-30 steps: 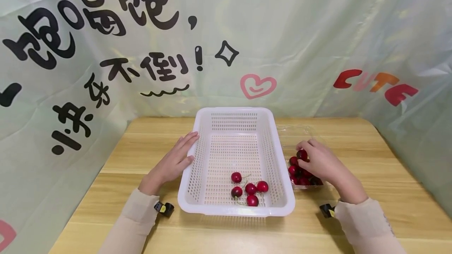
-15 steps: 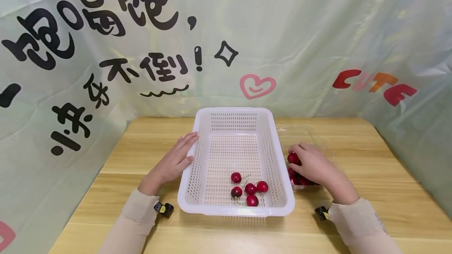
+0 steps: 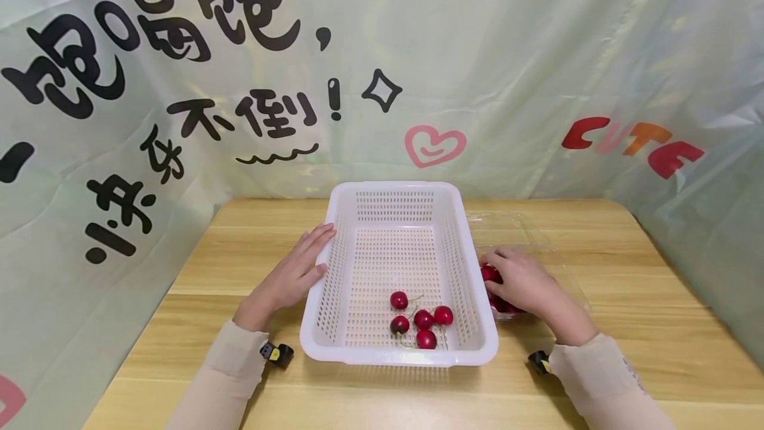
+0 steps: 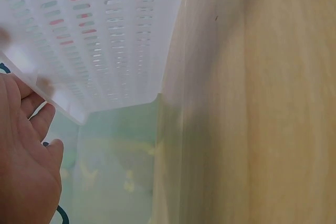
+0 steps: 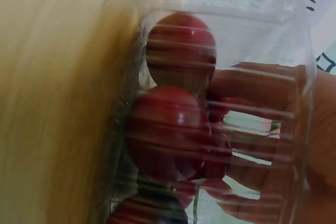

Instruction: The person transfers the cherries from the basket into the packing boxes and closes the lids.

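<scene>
My left hand (image 3: 292, 269) rests against the left rim of a white perforated plastic basket (image 3: 489, 354), its fingers extended along the edge. In the left wrist view the fingertips reach the rim and the thumb is apart from it. Several dark red cherries (image 3: 424, 319) with stems lie near the basket's front end. Right of the basket, my right hand (image 3: 525, 281) reaches into a clear plastic box (image 3: 507, 316), with a cherry (image 3: 491, 274) between thumb and fingers. In the right wrist view more cherries (image 5: 168, 129) show through the box wall, and the fingers curl behind them.
The clear lid (image 3: 501, 223) of the box lies behind it. All stands on a wooden table (image 3: 251, 231). A pale printed cloth (image 3: 513, 52) hangs behind and at both sides. Dark wrist devices (image 3: 277, 354) are on both sleeves.
My right hand has moved left and slightly toward me inside the box, toward the basket wall, with a cherry between its fingers. My left hand and the basket have not moved.
</scene>
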### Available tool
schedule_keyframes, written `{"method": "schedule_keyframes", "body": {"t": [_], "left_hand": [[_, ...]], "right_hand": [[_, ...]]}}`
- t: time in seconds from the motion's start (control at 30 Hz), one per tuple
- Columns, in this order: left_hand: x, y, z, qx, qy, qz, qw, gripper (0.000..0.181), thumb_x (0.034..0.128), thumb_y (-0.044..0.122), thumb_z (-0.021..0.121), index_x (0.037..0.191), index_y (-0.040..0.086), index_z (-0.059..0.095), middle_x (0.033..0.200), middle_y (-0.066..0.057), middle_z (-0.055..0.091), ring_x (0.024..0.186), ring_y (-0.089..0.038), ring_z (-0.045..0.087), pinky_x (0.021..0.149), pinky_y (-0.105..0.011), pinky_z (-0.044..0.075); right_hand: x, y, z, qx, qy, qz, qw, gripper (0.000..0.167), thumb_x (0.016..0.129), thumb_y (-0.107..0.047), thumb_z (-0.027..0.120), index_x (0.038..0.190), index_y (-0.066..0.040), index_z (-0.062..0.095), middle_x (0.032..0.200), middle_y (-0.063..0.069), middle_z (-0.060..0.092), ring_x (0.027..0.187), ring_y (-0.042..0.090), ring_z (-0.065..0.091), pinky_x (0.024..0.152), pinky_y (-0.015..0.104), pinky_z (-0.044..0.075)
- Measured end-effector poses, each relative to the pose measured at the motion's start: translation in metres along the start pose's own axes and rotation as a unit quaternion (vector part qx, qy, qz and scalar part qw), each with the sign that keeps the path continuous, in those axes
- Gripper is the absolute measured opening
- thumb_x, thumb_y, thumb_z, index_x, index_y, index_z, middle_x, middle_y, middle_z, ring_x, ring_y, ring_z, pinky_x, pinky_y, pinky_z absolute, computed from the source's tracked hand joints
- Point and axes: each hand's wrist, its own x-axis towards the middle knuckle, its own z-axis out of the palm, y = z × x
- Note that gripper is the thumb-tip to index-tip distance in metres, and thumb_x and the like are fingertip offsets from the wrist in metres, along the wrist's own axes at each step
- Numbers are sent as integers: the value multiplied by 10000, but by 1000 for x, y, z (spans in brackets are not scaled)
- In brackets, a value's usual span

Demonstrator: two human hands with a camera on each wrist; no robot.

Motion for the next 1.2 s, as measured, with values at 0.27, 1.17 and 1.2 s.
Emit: {"method": "schedule_keyframes", "body": {"t": [0.27,1.17,1.2], "left_hand": [[0,0,1,26,55,13,10000,559,1011,216,451,1504,-8,313,1579,-152,259,1457,-309,201,1123,-636,139],[-2,2,1,-86,-13,-213,9997,563,1007,205,438,1520,16,301,1601,-104,226,1473,-268,167,1161,-571,99],[-2,2,1,-74,-13,-211,9997,564,1006,205,437,1520,16,301,1601,-104,226,1473,-267,166,1155,-583,106]], "right_hand": [[-1,3,-3,166,148,-25,9997,239,836,-146,749,1060,-93,684,1020,96,631,938,347,617,825,565,493],[14,-33,-46,-169,963,-927,9909,278,872,-179,734,1118,-71,662,1062,105,626,943,320,610,829,527,502],[16,-36,-48,-202,990,-993,9899,286,867,-181,740,1119,-72,660,1062,105,626,941,318,610,829,525,503]]}}
